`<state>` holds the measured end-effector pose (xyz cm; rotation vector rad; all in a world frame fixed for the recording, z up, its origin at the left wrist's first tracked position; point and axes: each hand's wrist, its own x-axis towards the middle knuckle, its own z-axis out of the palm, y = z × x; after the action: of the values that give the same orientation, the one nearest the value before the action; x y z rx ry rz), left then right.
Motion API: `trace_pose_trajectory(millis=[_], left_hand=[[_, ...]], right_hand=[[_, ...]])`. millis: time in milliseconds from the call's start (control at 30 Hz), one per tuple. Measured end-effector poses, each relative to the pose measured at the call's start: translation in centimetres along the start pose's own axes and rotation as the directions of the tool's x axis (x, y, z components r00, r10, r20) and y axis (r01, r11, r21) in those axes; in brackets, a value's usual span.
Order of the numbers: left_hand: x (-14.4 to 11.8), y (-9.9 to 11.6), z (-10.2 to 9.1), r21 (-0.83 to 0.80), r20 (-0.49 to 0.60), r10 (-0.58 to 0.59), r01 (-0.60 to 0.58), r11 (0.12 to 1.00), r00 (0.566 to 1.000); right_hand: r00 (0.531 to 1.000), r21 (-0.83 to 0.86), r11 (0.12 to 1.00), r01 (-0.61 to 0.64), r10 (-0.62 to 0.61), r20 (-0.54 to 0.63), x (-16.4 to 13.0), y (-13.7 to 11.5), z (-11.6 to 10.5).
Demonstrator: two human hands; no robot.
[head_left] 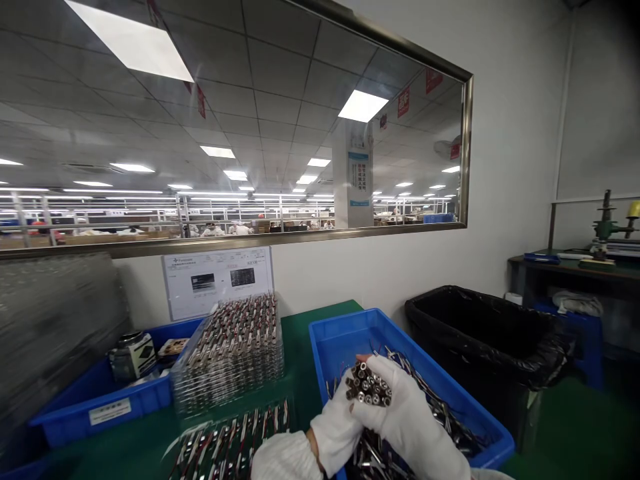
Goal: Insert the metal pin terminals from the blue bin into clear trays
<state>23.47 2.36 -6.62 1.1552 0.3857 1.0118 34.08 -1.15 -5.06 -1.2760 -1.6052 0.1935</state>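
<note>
My left hand (337, 423) and my right hand (395, 407), both in white gloves, are wrapped round a bundle of small metal cylinders (369, 387). The round ends of the cylinders face away from me; the rest of the bundle is hidden by the gloves. Both hands are above a blue bin (330, 333), which holds many more thin metal parts with wires (450, 417). Left of my hands, rows of wired parts (230, 443) lie in a clear tray at the front of the green table (320, 317).
A tall stack of clear trays (227, 360) with wired parts stands behind. Farther left, a blue box (107, 413) holds a dark container (133, 357). An instruction sheet (217, 283) leans on the wall. To the right are a black-lined trash bin (480, 367) and a bench with a green hand press (604, 230).
</note>
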Motion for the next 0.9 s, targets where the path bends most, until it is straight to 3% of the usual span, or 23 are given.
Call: trace_pose_trajectory(millis=[267, 467, 600, 900], left_hand=[[-0.2, 0.4, 0.4, -0.016, -0.009, -0.047, 0.046, 0.999, 0.999], [-0.1, -0.1, 0.0, 0.008, 0.036, -0.025, 0.025, 1.0, 0.999], [-0.3, 0.5, 0.3, 0.101, -0.017, -0.043, 0.045, 0.994, 0.999], [-0.5, 1.2, 0.7, 0.168, -0.01, -0.033, 0.034, 0.985, 0.999]], right_hand=[[0.999, -0.009, 0.999, -0.044, 0.044, 0.022, 0.2, -1.2, -0.6], [0.999, -0.018, 0.999, -0.031, 0.032, 0.037, -0.1, -0.2, -0.2], [0.998, -0.07, 0.997, -0.044, 0.046, 0.033, -0.2, 0.5, 0.1], [0.992, 0.018, 0.994, -0.11, 0.109, 0.058, -0.3, 0.2, 0.1]])
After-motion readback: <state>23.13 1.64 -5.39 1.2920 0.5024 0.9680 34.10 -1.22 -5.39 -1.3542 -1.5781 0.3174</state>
